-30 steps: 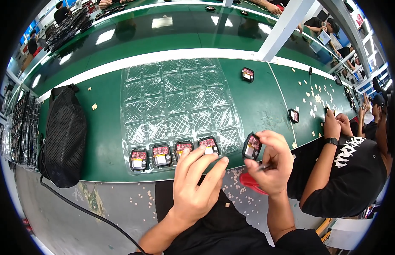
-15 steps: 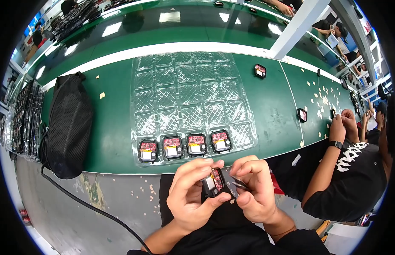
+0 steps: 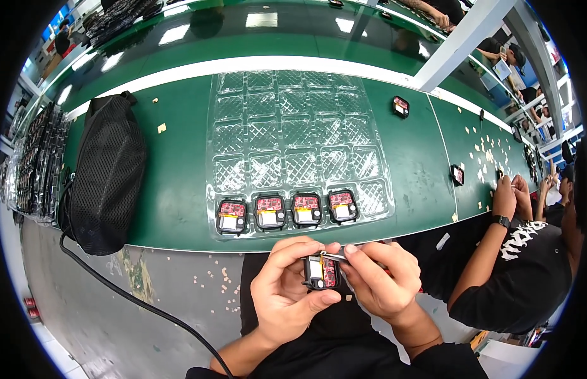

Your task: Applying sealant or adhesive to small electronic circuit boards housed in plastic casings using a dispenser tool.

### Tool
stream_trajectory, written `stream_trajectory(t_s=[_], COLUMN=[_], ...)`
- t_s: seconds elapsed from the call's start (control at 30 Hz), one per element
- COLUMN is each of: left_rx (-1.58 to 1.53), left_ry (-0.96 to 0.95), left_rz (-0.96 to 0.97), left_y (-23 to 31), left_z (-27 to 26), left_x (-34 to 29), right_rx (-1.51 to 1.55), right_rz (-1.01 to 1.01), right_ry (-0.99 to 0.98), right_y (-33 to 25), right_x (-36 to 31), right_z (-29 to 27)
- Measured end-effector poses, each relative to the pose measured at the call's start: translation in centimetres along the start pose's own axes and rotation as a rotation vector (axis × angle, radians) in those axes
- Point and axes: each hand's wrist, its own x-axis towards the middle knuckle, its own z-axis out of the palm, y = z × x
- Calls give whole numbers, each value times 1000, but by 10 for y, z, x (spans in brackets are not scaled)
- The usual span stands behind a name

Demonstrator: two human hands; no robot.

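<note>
Black-cased module (image 3: 323,273): we find it in front of the near edge of the green counter (image 3: 419,148), pale battery to the left, red circuit board to the right, yellow strip between.
Left hand (image 3: 281,290): our grip is closed around the module, fingers along its upper side, thumb at its lower edge.
Right hand (image 3: 385,278): our grip pinches a slim metal tool (image 3: 334,256), its tip at the module's upper edge; contact we cannot confirm.
Clear tray (image 3: 265,134): we note five rows of compartments on the counter, with four similar modules (image 3: 270,211) in the nearest row, counted from the left.
Loose modules (image 3: 457,175): we count two on the counter, right of the tray and well apart.
Counter's left side: we record a black mesh bag (image 3: 110,177), with stacked trays (image 3: 37,164) beyond it.
Tan pieces (image 3: 489,155): we see them scattered at the counter's right.
Co-worker's hands (image 3: 511,189): we place them near those pieces, a dark watch (image 3: 501,220) on one wrist.
</note>
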Motion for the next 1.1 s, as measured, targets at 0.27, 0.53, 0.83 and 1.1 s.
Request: stream_trajectory(t_s=[0.27, 0.53, 0.83, 1.1], left_rx=[-5, 41, 57, 82], left_ry=[7, -16, -30, -27], left_rz=[-48, -32, -55, -78], left_y=[-1, 3, 3, 5], left_z=[-1, -3, -4, -4], left_x=[-4, -2, -2, -4], right_rx=[110, 342, 331, 271], right_rz=[86, 325, 307, 305], right_ry=[-42, -184, -211, -209], right_y=[0, -2, 1, -3], right_x=[-1, 8, 6, 5], right_z=[-2, -12, -15, -13])
